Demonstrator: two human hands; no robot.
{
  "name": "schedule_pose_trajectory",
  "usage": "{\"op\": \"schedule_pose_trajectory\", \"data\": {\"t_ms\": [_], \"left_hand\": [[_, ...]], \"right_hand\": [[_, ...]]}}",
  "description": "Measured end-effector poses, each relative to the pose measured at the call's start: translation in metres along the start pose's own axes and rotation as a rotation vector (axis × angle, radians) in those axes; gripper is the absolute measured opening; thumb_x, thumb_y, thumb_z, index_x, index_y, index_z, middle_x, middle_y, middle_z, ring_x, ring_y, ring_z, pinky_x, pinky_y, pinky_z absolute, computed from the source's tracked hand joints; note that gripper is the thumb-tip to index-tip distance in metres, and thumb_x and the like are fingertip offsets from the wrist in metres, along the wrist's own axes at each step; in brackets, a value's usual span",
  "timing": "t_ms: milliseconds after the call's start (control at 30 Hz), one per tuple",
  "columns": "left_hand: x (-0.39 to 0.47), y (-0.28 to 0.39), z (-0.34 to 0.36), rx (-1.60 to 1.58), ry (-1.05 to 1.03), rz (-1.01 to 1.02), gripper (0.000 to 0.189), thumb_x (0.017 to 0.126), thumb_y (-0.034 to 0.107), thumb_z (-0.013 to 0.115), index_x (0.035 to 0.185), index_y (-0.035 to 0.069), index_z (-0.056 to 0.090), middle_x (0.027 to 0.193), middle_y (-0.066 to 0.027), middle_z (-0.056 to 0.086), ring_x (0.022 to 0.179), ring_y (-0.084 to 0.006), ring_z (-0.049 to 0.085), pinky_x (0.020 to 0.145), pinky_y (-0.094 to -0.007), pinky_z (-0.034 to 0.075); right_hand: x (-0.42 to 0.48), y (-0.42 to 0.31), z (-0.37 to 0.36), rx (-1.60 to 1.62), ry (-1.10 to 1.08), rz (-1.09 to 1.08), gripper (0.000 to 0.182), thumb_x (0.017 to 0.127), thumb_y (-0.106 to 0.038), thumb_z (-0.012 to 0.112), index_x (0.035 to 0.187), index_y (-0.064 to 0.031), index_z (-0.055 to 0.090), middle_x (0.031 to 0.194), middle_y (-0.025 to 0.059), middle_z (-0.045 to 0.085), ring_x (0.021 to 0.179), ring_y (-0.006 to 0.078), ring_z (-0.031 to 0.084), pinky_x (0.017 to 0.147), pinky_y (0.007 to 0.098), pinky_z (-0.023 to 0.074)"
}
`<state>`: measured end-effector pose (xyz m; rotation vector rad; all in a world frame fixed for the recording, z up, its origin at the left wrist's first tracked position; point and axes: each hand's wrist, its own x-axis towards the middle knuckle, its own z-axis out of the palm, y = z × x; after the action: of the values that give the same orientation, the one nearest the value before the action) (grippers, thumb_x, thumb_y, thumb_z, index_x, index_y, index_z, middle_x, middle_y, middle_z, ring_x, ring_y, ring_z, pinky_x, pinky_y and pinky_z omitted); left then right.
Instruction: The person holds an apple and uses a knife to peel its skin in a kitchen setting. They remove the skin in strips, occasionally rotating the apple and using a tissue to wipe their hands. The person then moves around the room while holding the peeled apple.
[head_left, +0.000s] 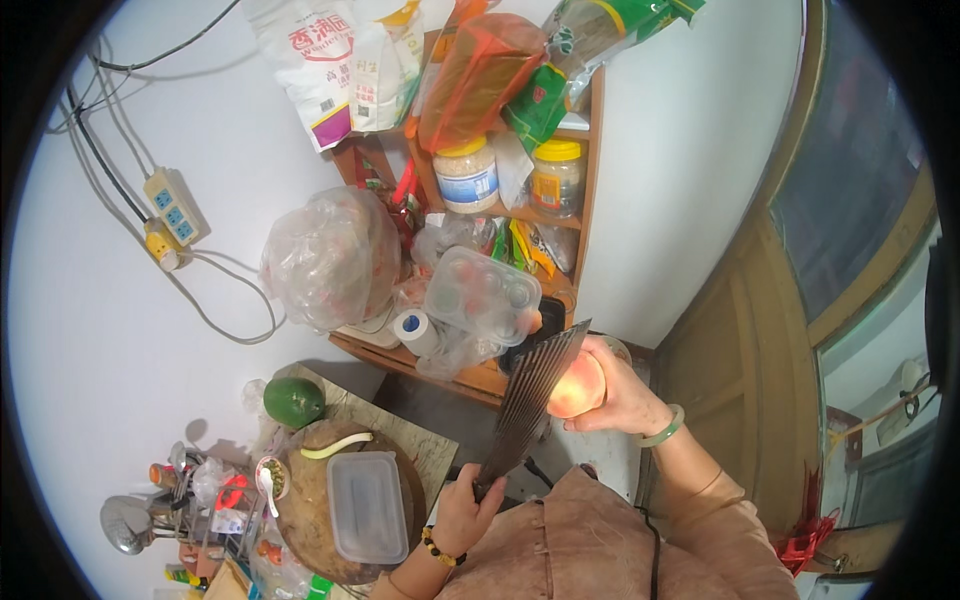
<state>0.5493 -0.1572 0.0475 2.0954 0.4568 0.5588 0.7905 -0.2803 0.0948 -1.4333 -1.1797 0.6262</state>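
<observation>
My left hand (469, 510), with a bead bracelet at the wrist, grips the narrow end of a dark, ribbed tool that looks like a partly spread folding fan (532, 397). Its wide end points up and away, close beside a pink and yellow peach (577, 386). That fruit sits in my right hand (619, 394), held from its right side with the fingers around it; a green bangle (663, 426) circles that wrist. To the left, a translucent plastic box (367, 506) rests on a round wooden chopping board (304, 491), near a pale curved strip (337, 445).
Beyond the board lies a green fruit (293, 403); a bowl with a white spoon (270, 480) stands at its left. Ahead, a wooden shelf (592, 150) carries jars, bags, a clear fruit tray (484, 292) and a paper roll (417, 334). A wooden door (720, 390) stands right.
</observation>
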Motion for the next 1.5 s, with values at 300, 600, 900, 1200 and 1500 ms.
{"op": "schedule_pose_trajectory", "data": {"t_ms": [300, 600, 900, 1200, 1500], "left_hand": [[0.002, -0.008, 0.003, 0.006, 0.033, 0.033, 0.02, 0.081, 0.014, 0.066, 0.087, 0.001, 0.052, 0.058, -0.0138, 0.056, 0.051, -0.0319, 0.056, 0.046, -0.0362, 0.042], [0.004, -0.02, -0.001, -0.035, 0.026, -0.002, 0.019, 0.081, 0.015, 0.065, 0.085, 0.001, 0.052, 0.059, -0.0147, 0.056, 0.052, -0.0334, 0.056, 0.047, -0.0357, 0.042], [0.005, -0.025, 0.007, -0.02, 0.053, 0.01, 0.017, 0.081, 0.011, 0.065, 0.086, 0.001, 0.053, 0.059, -0.0142, 0.056, 0.051, -0.0315, 0.056, 0.047, -0.0355, 0.042], [-0.004, -0.031, 0.009, -0.041, 0.05, -0.014, 0.019, 0.081, 0.012, 0.065, 0.084, 0.001, 0.05, 0.058, -0.0148, 0.055, 0.051, -0.0318, 0.056, 0.046, -0.0364, 0.042], [-0.008, -0.03, 0.012, -0.012, 0.074, 0.019, 0.02, 0.08, 0.013, 0.066, 0.087, 0.002, 0.051, 0.057, -0.0142, 0.055, 0.048, -0.0312, 0.055, 0.044, -0.0361, 0.041]], "right_hand": [[-0.005, 0.031, 0.05, 1.051, 0.195, 0.023, 0.088, 0.062, -0.016, 0.081, 0.134, -0.006, 0.032, 0.125, 0.0076, 0.046, 0.112, 0.0203, 0.048, 0.093, 0.0342, 0.0419], [0.01, -0.013, -0.005, 0.116, -0.026, -0.034, 0.092, 0.057, -0.02, 0.085, 0.131, -0.0045, 0.034, 0.12, 0.0088, 0.048, 0.115, 0.0168, 0.044, 0.098, 0.0306, 0.0341], [0.001, 0.034, 0.039, 0.884, 0.193, 0.013, 0.086, 0.06, -0.014, 0.082, 0.13, -0.0049, 0.034, 0.122, 0.008, 0.048, 0.116, 0.0198, 0.045, 0.098, 0.0341, 0.0368], [0.013, -0.018, -0.014, 0.048, -0.078, 0.012, 0.087, 0.059, -0.013, 0.083, 0.132, -0.0051, 0.036, 0.125, 0.0053, 0.046, 0.116, 0.0169, 0.043, 0.1, 0.0318, 0.0345], [-0.004, 0.015, 0.028, 0.717, 0.089, 0.147, 0.075, 0.063, -0.005, 0.075, 0.129, -0.003, 0.038, 0.121, 0.0036, 0.048, 0.113, 0.0136, 0.044, 0.098, 0.0298, 0.0341]]}}
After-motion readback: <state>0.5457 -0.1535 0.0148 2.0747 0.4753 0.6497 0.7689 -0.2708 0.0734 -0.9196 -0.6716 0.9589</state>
